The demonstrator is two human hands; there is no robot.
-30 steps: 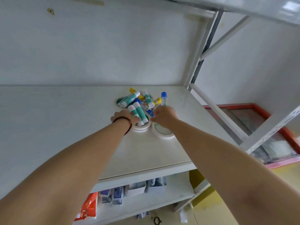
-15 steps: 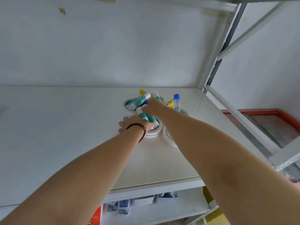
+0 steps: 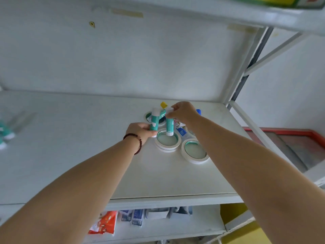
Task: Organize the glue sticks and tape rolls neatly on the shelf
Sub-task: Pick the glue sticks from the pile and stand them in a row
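Note:
On the white shelf [image 3: 88,155] lies a small heap of glue sticks and tape rolls. My left hand [image 3: 140,132] grips a teal glue stick [image 3: 154,121] with a white cap, held upright. My right hand [image 3: 184,111] pinches the top of a second teal glue stick [image 3: 169,125], lifted over a white tape roll [image 3: 168,142]. Another tape roll [image 3: 195,152] lies to its right, and a third [image 3: 148,116] sits behind, partly covered. A yellow-capped stick [image 3: 163,104], a blue-capped stick [image 3: 198,111] and a blue-labelled stick [image 3: 181,132] remain in the heap.
Blurred teal glue sticks [image 3: 5,132] lie at the shelf's far left. A metal upright [image 3: 246,67] and brace frame the right side, with a shelf above [image 3: 228,13]. The lower shelf holds packets [image 3: 105,224] and small boxes. A red-framed surface [image 3: 290,138] lies to the right.
Both hands have each lifted a teal glue stick off the heap; the tape roll beneath is now uncovered. The view has tilted upward.

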